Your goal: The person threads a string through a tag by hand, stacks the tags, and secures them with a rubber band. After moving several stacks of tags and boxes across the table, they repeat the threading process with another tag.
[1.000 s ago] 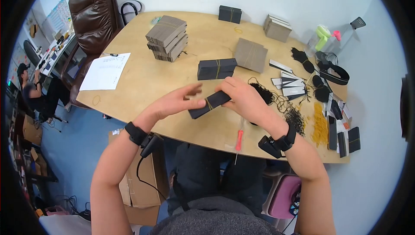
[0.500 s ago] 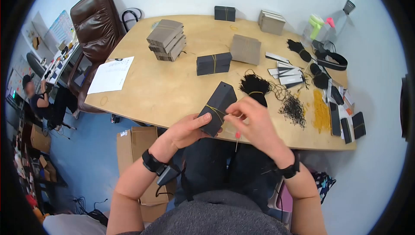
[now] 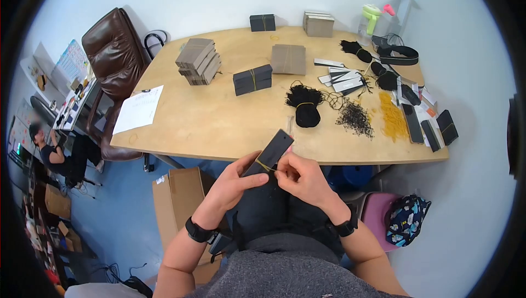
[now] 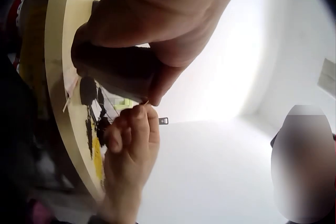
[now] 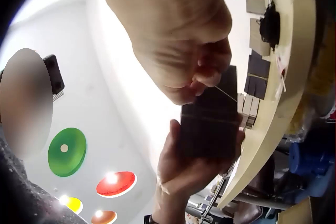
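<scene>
One black card bundle (image 3: 278, 146): gripped in the left hand (image 3: 229, 186), near the table's (image 3: 192, 125) front edge. One yellow band (image 3: 264, 165): circled the bundle, a strand pinched by the right hand (image 3: 303, 178); wrapping seemed unfinished. One black stack (image 3: 243, 84) beyond: already banded.

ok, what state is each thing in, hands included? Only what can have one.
Held black stack: tilted, banded
Rubber band on it: looped round, pulled out at one side
Left hand: gripping that stack
Right hand: pinching that band
Middle black stack: banded
Black cord bundle: banded
White tags: loosely fanned
Yellow rubber bands: loose heap
Grey card pile: unevenly stacked
Paper: flat
</scene>
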Tool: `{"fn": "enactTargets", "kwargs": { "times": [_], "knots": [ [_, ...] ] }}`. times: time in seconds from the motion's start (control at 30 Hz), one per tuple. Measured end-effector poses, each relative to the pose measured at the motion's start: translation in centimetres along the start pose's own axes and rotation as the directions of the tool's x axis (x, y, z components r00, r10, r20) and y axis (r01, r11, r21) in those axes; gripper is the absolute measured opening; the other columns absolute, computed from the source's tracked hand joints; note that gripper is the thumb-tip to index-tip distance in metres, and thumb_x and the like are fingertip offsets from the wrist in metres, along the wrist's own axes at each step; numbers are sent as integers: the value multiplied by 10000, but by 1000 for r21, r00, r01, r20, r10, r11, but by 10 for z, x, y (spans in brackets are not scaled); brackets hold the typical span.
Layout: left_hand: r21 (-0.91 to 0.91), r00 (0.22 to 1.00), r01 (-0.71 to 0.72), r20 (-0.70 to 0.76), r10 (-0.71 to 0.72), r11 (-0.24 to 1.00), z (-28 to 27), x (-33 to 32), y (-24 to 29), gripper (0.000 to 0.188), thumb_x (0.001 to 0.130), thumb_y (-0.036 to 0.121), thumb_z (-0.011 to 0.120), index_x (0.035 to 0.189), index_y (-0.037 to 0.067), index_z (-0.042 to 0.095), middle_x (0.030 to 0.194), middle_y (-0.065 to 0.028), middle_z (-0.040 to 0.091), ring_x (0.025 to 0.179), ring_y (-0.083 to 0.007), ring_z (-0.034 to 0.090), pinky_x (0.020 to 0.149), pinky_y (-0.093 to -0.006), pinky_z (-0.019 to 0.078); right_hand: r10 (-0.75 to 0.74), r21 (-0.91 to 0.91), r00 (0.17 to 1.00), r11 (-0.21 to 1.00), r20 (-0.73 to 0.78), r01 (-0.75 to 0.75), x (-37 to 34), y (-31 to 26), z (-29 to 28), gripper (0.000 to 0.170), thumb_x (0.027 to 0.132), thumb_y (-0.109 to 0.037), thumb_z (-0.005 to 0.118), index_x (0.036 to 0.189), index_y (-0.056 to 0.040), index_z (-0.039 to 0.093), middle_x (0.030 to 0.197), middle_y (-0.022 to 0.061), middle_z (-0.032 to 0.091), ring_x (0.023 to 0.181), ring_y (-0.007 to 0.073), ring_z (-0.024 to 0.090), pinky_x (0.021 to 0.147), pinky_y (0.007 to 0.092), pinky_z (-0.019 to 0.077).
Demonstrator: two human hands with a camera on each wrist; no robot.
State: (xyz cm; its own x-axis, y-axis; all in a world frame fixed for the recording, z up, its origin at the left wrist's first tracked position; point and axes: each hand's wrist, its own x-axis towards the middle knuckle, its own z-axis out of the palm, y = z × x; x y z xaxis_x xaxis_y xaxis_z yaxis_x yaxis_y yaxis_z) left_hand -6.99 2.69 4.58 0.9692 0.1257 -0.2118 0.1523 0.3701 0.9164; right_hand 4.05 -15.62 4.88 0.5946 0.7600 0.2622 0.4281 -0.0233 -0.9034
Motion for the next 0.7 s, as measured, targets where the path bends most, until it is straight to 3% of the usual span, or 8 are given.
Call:
{"fn": "enactTargets", "kwargs": {
  "times": [0.1, 0.23, 0.4, 0.43, 0.5, 0.6, 0.63, 0.7],
  "knots": [
    [163, 998, 64, 0, -65, 985, -1, -15, 4, 783, 807, 79, 793, 1465, -61, 393, 1389, -146, 534, 1280, -209, 497, 1068, -321, 402, -230, -245, 967, 949, -110, 198, -13, 6, -2, 113, 852, -62, 697, 876, -35, 590, 707, 79, 554, 593, 156, 580, 556, 285, 452],
    [543, 985, 38, 122, -124, 839, -10, -52, -10, 863, 763, 125, 842, 1479, -25, 383, 1478, -114, 448, 1355, -208, 412, 1124, -316, 324, 34, 23, 924, 999, -380, -27, -37, 7, -10, 109, 903, -80, 691, 946, -6, 623, 702, 30, 574, 625, 66, 539, 563, 240, 438],
    [148, 972, 215, 69, -227, 965, -44, -98, -59, 1027, 643, -1, 848, 1506, -78, 297, 1475, -172, 447, 1333, -220, 461, 1104, -326, 357, 292, 253, 624, 955, -725, -153, -66, 19, -94, 60, 913, -37, 675, 934, -8, 627, 731, -9, 557, 685, 54, 496, 599, 189, 393],
    [29, 998, 67, -22, -66, 997, -34, -107, -56, 912, 707, 54, 810, 1479, -72, 340, 1410, -171, 507, 1263, -257, 537, 1049, -364, 429, 9, -72, 540, 989, -842, -128, -76, 1, -117, 37, 922, -36, 646, 935, -12, 621, 804, 15, 552, 765, 86, 504, 641, 212, 405],
    [12, 995, 39, -90, -38, 999, -62, -124, -62, 806, 846, 180, 699, 1503, -61, 300, 1506, -194, 416, 1395, -332, 399, 1163, -498, 296, -468, -510, 317, 858, -825, -60, -100, -27, -153, 39, 943, -50, 583, 961, -23, 605, 934, 51, 522, 893, 148, 495, 715, 258, 420],
    [-149, 954, -143, -284, 96, 978, -84, -121, -68, 852, 823, 132, 716, 1535, 10, 263, 1522, -160, 406, 1429, -352, 348, 1201, -531, 231, -829, -834, -101, 552, -551, 15, -118, -46, -195, 121, 979, -94, 497, 1061, -39, 568, 1031, 66, 494, 916, 184, 482, 740, 297, 428],
    [-169, 931, -244, -317, 182, 955, -76, -112, -64, 813, 801, 133, 738, 1484, -28, 326, 1436, -170, 476, 1317, -331, 463, 1106, -474, 349, -857, -877, -205, 480, -472, 12, -120, -34, -210, 163, 979, -108, 508, 1123, -47, 555, 1063, 81, 517, 893, 190, 488, 723, 281, 421],
    [-183, 894, -350, -359, 269, 919, -71, -100, -62, 778, 778, 134, 759, 1432, -66, 388, 1351, -180, 547, 1205, -311, 579, 1012, -417, 467, -800, -806, -93, 588, -592, 68, -110, 15, -225, 174, 970, -107, 535, 1132, -53, 565, 1093, 97, 528, 898, 188, 505, 726, 282, 426]
  ]
}}
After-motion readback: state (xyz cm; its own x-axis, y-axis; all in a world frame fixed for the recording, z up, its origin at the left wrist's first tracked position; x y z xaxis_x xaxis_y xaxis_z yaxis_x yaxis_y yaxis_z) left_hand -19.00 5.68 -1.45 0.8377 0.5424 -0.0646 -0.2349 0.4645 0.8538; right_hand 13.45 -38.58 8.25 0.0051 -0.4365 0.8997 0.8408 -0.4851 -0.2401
